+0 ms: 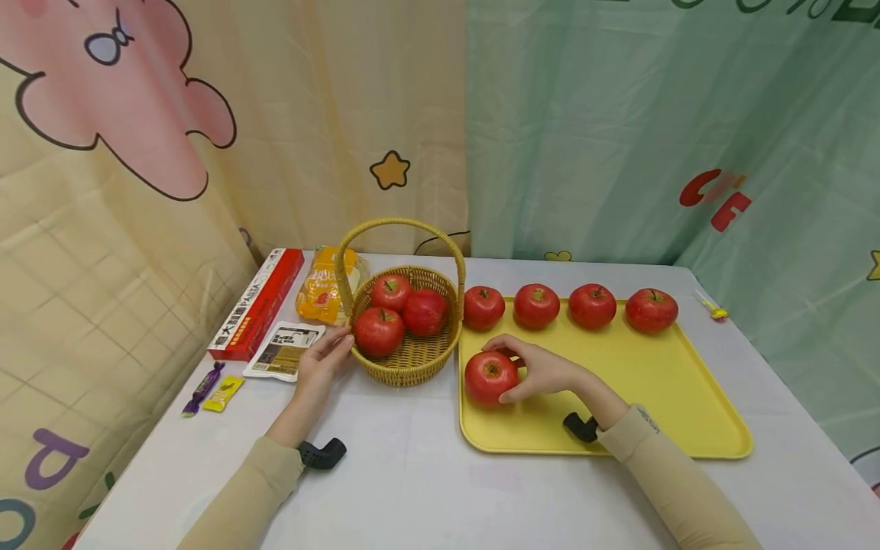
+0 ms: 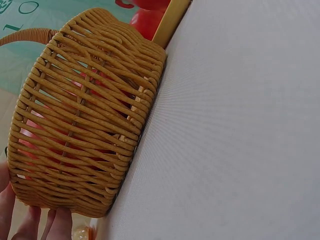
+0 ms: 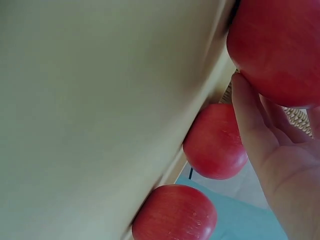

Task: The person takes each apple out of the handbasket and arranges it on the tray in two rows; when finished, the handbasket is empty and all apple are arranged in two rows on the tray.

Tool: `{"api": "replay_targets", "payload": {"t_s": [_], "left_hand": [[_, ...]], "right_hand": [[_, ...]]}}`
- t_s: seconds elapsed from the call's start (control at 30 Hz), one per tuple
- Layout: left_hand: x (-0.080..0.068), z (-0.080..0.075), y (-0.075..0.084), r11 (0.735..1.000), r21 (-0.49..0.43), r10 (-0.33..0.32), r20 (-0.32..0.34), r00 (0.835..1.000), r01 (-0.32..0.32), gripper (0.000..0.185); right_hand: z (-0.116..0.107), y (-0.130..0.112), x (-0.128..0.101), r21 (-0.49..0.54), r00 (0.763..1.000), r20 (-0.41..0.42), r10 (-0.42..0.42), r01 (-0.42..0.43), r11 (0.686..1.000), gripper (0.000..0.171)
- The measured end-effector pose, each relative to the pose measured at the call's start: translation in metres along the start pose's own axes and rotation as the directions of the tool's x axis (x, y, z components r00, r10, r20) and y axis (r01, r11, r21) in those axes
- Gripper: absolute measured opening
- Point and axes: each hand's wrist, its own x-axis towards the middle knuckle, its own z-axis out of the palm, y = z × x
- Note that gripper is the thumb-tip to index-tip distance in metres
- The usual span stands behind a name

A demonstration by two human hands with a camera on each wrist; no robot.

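Observation:
My right hand (image 1: 550, 372) grips a red apple (image 1: 491, 378) at the left end of the yellow tray (image 1: 660, 397), thumb and fingers curved around its side. In the right wrist view, this apple (image 3: 280, 50) fills the upper right corner. My left hand (image 1: 323, 363) holds the left side of a wicker basket (image 1: 406, 374) with a tall arched handle. Fingertips (image 2: 60, 222) lie against the weave in the left wrist view. Inside the basket are three red apples (image 1: 380, 331). Several more apples (image 1: 536, 306) stand in a row along the tray's back edge.
Left of the basket lie a red pasta box (image 1: 264, 305), an orange bag (image 1: 321, 286), a white pouch (image 1: 284, 350), a purple candy (image 1: 203, 389) and a yellow packet (image 1: 223, 393). A lollipop (image 1: 718, 313) lies at the table's right edge. Curtains hang behind the table.

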Motion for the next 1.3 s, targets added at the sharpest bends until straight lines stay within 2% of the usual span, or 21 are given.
{"api": "replay_targets", "payload": {"t_s": [0.23, 0.4, 0.5, 0.67, 0.77, 0.87, 0.97, 1.07, 1.17, 1.3], "left_hand": [[-0.001, 0.001, 0.001, 1.0, 0.012, -0.003, 0.007, 1.0, 0.003, 0.049], [-0.001, 0.0, 0.001, 1.0, 0.02, -0.003, 0.01, 1.0, 0.003, 0.049], [0.0, 0.001, 0.001, 1.0, 0.013, -0.005, 0.004, 1.0, 0.005, 0.049], [0.0, 0.0, 0.002, 1.0, 0.016, -0.008, 0.008, 1.0, 0.008, 0.049], [0.0, 0.0, 0.001, 1.0, 0.019, -0.006, 0.009, 1.0, 0.006, 0.048], [0.0, 0.001, 0.001, 1.0, 0.007, 0.0, 0.007, 1.0, 0.0, 0.047], [0.0, 0.002, 0.001, 1.0, -0.006, 0.004, 0.004, 1.0, -0.004, 0.046], [-0.001, 0.002, 0.001, 1.0, -0.01, 0.005, 0.002, 1.0, -0.005, 0.046], [-0.001, 0.001, 0.001, 1.0, -0.006, 0.003, 0.002, 1.0, -0.003, 0.047], [-0.001, 0.001, 0.002, 1.0, 0.0, -0.002, 0.004, 1.0, 0.002, 0.047]], "right_hand": [[-0.001, 0.0, 0.0, 0.063, 0.999, 0.028, 0.034, -0.035, 0.997, 0.072], [-0.006, -0.011, -0.002, -0.024, 0.999, 0.033, 0.039, -0.038, 0.999, 0.081], [-0.013, -0.027, -0.002, -0.079, 0.999, -0.017, 0.036, -0.037, 0.996, 0.081], [-0.02, -0.06, 0.006, -0.071, 0.991, -0.131, -0.035, 0.026, 0.997, 0.07], [-0.02, -0.079, 0.015, -0.041, 0.976, -0.189, -0.109, 0.103, 0.994, 0.065], [-0.016, -0.097, 0.027, 0.016, 0.955, -0.267, -0.128, 0.137, 0.99, 0.063], [-0.009, -0.111, 0.04, 0.105, 0.928, -0.36, -0.093, 0.14, 0.985, 0.063], [0.001, -0.12, 0.056, 0.216, 0.898, -0.437, -0.051, 0.16, 0.963, 0.062], [0.012, -0.123, 0.073, 0.315, 0.876, -0.483, -0.015, 0.189, 0.93, 0.061], [0.029, -0.122, 0.093, 0.371, 0.854, -0.521, 0.017, 0.209, 0.905, 0.063]]}}
